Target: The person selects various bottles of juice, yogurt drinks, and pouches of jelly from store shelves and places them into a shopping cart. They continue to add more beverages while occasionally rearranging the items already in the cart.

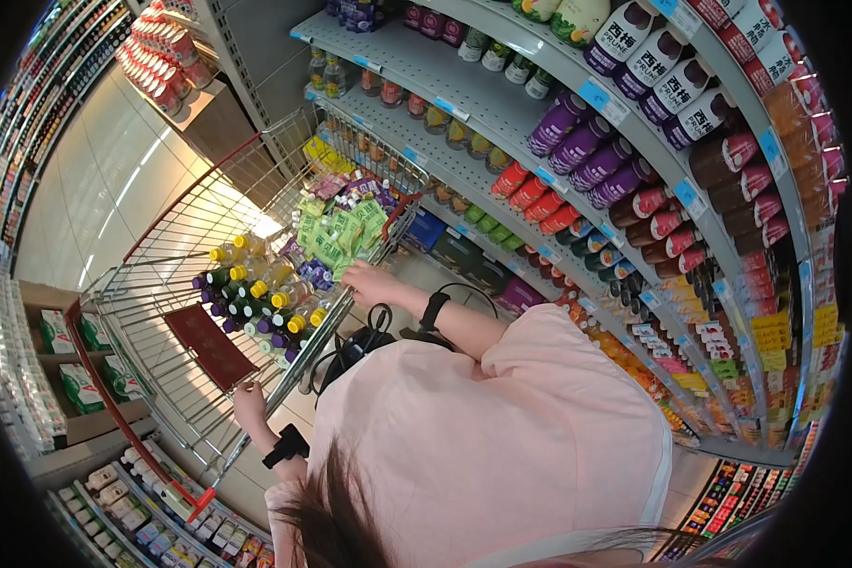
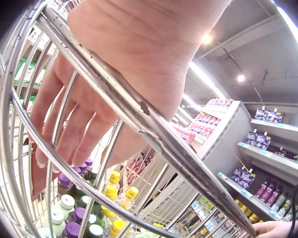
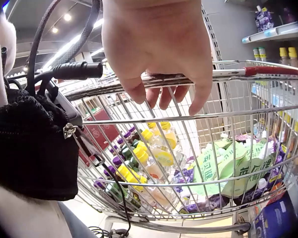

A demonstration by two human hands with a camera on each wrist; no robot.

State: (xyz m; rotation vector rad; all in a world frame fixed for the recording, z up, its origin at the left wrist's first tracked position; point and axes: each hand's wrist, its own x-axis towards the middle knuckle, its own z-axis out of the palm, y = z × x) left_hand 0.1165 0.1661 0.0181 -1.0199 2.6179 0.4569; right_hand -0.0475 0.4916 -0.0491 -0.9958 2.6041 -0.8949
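My two hands are at one wire cart point(image 1: 96, 284). My right grip point(image 3: 161, 47) is curled down over its smooth metal top rail point(image 3: 228, 73), closed round it. My left grip point(image 2: 79, 109) is open, holding nothing: its wrist lies over the same scuffed rail, and its loose fingers hang behind the thin wires, near one flat, dark red panel point(image 1: 210, 346).

Inside the cart, between my hands, I count at least six clear plastic bottles with yellow caps point(image 1: 279, 275), ribbed and rounded. Against them stand several purple-capped bottles point(image 1: 220, 298), too overlapped to count. Beyond is a heap of glossy, crinkled green packs point(image 1: 336, 237), also too jumbled to count. I have two black wristbands point(image 1: 287, 446), one per wrist. Four packs marked PRUNE point(image 1: 674, 87) stand on a grey metal shelf point(image 1: 563, 66).
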